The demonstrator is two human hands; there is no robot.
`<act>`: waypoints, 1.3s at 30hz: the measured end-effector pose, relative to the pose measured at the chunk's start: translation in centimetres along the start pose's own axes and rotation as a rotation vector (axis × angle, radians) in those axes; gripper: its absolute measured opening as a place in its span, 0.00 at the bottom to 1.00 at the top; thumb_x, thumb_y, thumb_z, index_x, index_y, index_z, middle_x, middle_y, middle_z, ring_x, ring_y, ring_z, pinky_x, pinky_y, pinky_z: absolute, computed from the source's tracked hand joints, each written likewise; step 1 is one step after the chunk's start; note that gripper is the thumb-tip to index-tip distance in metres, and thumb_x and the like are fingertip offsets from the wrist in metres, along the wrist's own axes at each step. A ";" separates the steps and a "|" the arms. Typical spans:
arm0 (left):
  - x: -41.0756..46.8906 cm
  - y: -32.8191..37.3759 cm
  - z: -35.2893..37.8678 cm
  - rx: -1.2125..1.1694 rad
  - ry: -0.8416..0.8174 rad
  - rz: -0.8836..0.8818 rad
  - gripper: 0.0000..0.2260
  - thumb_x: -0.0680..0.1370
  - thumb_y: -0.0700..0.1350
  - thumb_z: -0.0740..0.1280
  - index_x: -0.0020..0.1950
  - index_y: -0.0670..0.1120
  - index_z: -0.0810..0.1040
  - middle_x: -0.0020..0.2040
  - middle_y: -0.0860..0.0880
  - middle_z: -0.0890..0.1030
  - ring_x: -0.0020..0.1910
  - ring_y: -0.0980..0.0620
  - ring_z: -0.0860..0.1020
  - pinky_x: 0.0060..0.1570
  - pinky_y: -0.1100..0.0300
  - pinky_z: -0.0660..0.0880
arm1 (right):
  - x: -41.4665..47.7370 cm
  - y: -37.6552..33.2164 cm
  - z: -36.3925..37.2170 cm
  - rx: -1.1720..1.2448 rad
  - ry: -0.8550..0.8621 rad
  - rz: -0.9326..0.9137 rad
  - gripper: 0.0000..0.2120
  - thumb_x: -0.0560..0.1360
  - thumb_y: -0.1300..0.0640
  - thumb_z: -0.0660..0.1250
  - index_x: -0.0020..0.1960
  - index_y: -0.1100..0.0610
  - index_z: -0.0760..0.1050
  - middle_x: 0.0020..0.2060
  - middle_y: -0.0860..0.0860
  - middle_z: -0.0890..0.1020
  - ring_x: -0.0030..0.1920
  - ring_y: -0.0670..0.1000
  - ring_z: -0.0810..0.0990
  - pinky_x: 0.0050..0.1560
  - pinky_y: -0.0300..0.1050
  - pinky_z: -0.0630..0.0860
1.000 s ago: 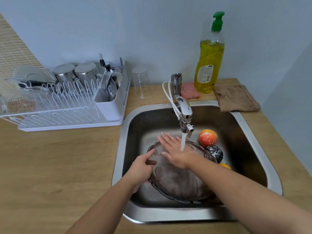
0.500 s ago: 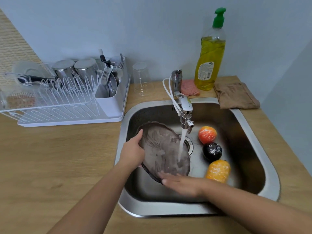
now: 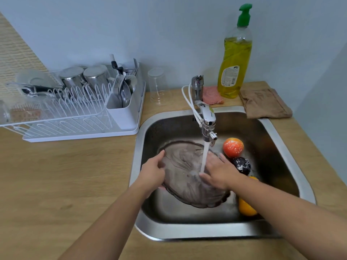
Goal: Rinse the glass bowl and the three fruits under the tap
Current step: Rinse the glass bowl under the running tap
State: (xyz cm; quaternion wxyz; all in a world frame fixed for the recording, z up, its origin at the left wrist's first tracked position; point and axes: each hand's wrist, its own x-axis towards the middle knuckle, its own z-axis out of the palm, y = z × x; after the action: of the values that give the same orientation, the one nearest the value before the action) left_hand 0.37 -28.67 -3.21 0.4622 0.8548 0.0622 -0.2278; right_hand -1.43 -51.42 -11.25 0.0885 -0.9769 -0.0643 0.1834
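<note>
1. Smoky glass bowl (image 3: 180,177) stands tilted in the middle of the steel sink (image 3: 139,147), with its hollow facing up.
2. Water (image 3: 204,156) runs from the tap (image 3: 206,117), which is mounted at the sink's 12 o'clock. It strikes the bowl's inner face a little right of centre.
3. At the bowl's 9 o'clock the left hand (image 3: 152,171) holds the rim. Its thumb lies inside and its fingers curl behind, so the grip is clenched on the glass.
4. At the bowl's 3 o'clock the right hand (image 3: 219,173) lies flat on the inner face. Its fingers are straight and spread, the grip is released, and the stream lands right at its edge.
5. Three fruits lie on the sink floor.
   - A red-orange fruit (image 3: 233,147) is at the bowl's 2 o'clock.
   - A dark fruit (image 3: 242,165) is at 3 o'clock, just behind the right hand.
   - An orange fruit (image 3: 246,207) is at 4 o'clock, partly hidden by the right forearm.
6. On the wooden worktop (image 3: 65,175), several things stand around the sink.
   - A white dish rack (image 3: 75,113) with cups and cutlery stands at the sink's 10 o'clock.
   - An upturned clear tumbler (image 3: 159,87) stands at 11 o'clock.
   - A pink sponge (image 3: 212,95) and a yellow soap bottle (image 3: 234,68) are at 12 to 1 o'clock.
   - A brown cloth (image 3: 264,103) lies at 2 o'clock.
</note>
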 end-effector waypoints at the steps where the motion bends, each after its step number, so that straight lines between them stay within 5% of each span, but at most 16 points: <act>1: -0.1 0.0 0.4 -0.028 -0.017 -0.006 0.28 0.79 0.34 0.56 0.76 0.56 0.61 0.62 0.47 0.75 0.50 0.45 0.80 0.35 0.55 0.82 | 0.9 -0.6 -0.6 0.012 0.022 -0.002 0.35 0.79 0.38 0.47 0.78 0.55 0.40 0.78 0.52 0.43 0.77 0.49 0.40 0.74 0.51 0.36; 6: 0.6 -0.3 1.1 -0.128 0.014 0.031 0.30 0.78 0.33 0.57 0.76 0.55 0.62 0.65 0.48 0.76 0.50 0.49 0.81 0.42 0.55 0.81 | 1.2 -6.4 -2.5 0.206 -0.144 -0.218 0.29 0.82 0.44 0.46 0.77 0.49 0.37 0.76 0.46 0.37 0.76 0.49 0.37 0.76 0.57 0.39; 9: 1.3 -0.4 0.2 -0.085 0.134 0.046 0.30 0.76 0.33 0.56 0.75 0.57 0.63 0.68 0.48 0.75 0.58 0.48 0.77 0.52 0.56 0.80 | -1.7 -7.2 -3.1 0.327 -0.335 -0.348 0.25 0.83 0.49 0.45 0.78 0.51 0.43 0.78 0.46 0.44 0.77 0.46 0.41 0.74 0.44 0.38; 11: 1.4 -0.3 -0.3 -0.077 0.174 0.044 0.30 0.77 0.32 0.55 0.75 0.57 0.62 0.66 0.49 0.75 0.54 0.48 0.77 0.35 0.66 0.80 | -4.0 -6.2 -3.3 0.399 -0.429 -0.353 0.24 0.83 0.49 0.46 0.78 0.49 0.48 0.77 0.43 0.49 0.76 0.42 0.46 0.73 0.37 0.41; 14: 1.5 -0.5 -0.6 -0.085 0.193 0.038 0.31 0.77 0.31 0.53 0.75 0.57 0.62 0.66 0.47 0.74 0.50 0.47 0.77 0.22 0.69 0.74 | -5.9 -3.5 -2.8 0.240 -0.335 -0.267 0.22 0.83 0.47 0.46 0.77 0.46 0.53 0.77 0.41 0.54 0.76 0.41 0.50 0.74 0.41 0.44; 21: 1.2 -1.5 0.7 -0.035 0.081 0.067 0.28 0.80 0.36 0.57 0.76 0.58 0.59 0.68 0.47 0.74 0.53 0.49 0.78 0.41 0.57 0.82 | -1.3 2.4 -2.1 -0.251 -0.137 0.000 0.29 0.81 0.43 0.47 0.78 0.51 0.44 0.78 0.48 0.42 0.77 0.49 0.39 0.74 0.56 0.37; 24: 1.4 -1.5 0.6 -0.055 0.107 0.080 0.28 0.79 0.36 0.57 0.75 0.60 0.61 0.67 0.49 0.75 0.51 0.51 0.78 0.41 0.58 0.82 | -0.2 0.6 -2.4 -0.149 -0.106 0.015 0.31 0.80 0.41 0.48 0.78 0.52 0.44 0.78 0.49 0.42 0.77 0.53 0.36 0.74 0.59 0.36; 27: 1.6 -1.7 0.5 -0.069 0.141 0.112 0.29 0.79 0.35 0.57 0.74 0.60 0.62 0.65 0.49 0.77 0.58 0.49 0.77 0.57 0.51 0.78 | -1.2 -0.2 -2.1 0.007 -0.048 0.043 0.32 0.79 0.44 0.53 0.78 0.46 0.43 0.77 0.49 0.37 0.76 0.52 0.33 0.74 0.57 0.38; 31: 1.5 -1.3 1.3 -0.180 0.066 0.138 0.27 0.81 0.35 0.58 0.74 0.59 0.63 0.62 0.52 0.76 0.57 0.55 0.75 0.53 0.64 0.76 | -3.5 -0.1 -2.8 0.331 0.230 0.231 0.34 0.77 0.53 0.63 0.76 0.38 0.47 0.74 0.47 0.29 0.75 0.50 0.32 0.74 0.54 0.52; 33: 1.3 -0.9 1.9 -0.275 0.007 0.138 0.26 0.81 0.35 0.58 0.75 0.58 0.62 0.61 0.52 0.76 0.57 0.55 0.76 0.54 0.61 0.78 | -4.1 0.3 -3.7 0.537 0.318 0.353 0.32 0.77 0.60 0.64 0.73 0.37 0.57 0.76 0.47 0.34 0.77 0.52 0.38 0.73 0.54 0.58; 35: 1.2 -0.8 2.7 -0.343 -0.042 0.126 0.26 0.81 0.34 0.58 0.75 0.57 0.63 0.63 0.51 0.76 0.59 0.51 0.77 0.57 0.54 0.78 | -4.5 1.4 -4.3 0.723 0.367 0.426 0.27 0.75 0.65 0.63 0.69 0.43 0.68 0.77 0.52 0.54 0.75 0.53 0.57 0.70 0.49 0.64; 37: 1.5 -0.9 3.4 -0.377 -0.072 0.103 0.27 0.81 0.33 0.57 0.75 0.58 0.63 0.67 0.47 0.75 0.62 0.45 0.76 0.57 0.49 0.77 | -5.1 2.3 -4.8 0.892 0.389 0.479 0.25 0.74 0.68 0.62 0.65 0.46 0.74 0.67 0.52 0.74 0.61 0.51 0.76 0.58 0.43 0.74; 39: 2.0 -1.1 3.9 -0.400 -0.119 0.069 0.28 0.80 0.33 0.57 0.75 0.58 0.62 0.68 0.46 0.74 0.61 0.42 0.76 0.50 0.50 0.79 | -5.7 2.7 -5.0 0.983 0.389 0.525 0.25 0.74 0.70 0.62 0.64 0.46 0.76 0.59 0.51 0.79 0.45 0.46 0.81 0.41 0.38 0.78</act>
State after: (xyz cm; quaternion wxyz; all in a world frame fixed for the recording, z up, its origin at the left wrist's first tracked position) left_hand 0.47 -31.49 -6.76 0.6332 0.7325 0.0493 -0.2451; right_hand -4.65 -55.72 -5.25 0.4926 -0.8203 0.2896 0.0251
